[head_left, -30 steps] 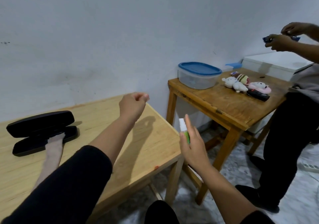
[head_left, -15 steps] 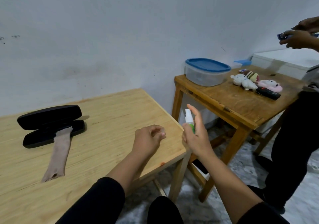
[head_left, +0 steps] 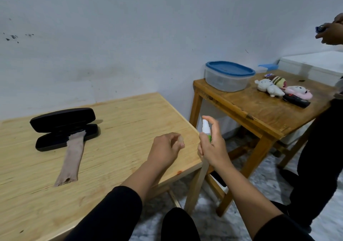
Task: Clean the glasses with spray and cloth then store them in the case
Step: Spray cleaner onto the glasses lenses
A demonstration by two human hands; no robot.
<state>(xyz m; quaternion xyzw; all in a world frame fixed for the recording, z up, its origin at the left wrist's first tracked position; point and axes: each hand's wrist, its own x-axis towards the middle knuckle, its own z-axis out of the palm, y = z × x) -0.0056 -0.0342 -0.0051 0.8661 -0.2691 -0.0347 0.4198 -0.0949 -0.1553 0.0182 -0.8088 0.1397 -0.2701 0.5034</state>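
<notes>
A black glasses case [head_left: 63, 129] lies open at the back left of the light wooden table [head_left: 120, 125]. A beige cloth [head_left: 71, 159] hangs out of it toward me. My left hand [head_left: 163, 151] hovers over the table's right corner, fingers curled around a small see-through piece [head_left: 180, 140] that looks like a lens of the glasses; the rest of them is hidden. Just to its right, my right hand [head_left: 213, 148] grips a white spray bottle [head_left: 206, 127] with a green label. The index finger arches over the nozzle, which faces the left hand.
A darker wooden table [head_left: 259, 111] at the right carries a blue-lidded container [head_left: 228, 75], plush toys [head_left: 269, 87] and a black remote [head_left: 296, 100]. Another person [head_left: 323, 148] stands at the far right, handling something small. A white box [head_left: 315, 64] sits behind.
My left hand has come down from a raised position to just above the table's right corner, close to the spray bottle. The right hand has lifted the bottle slightly toward it.
</notes>
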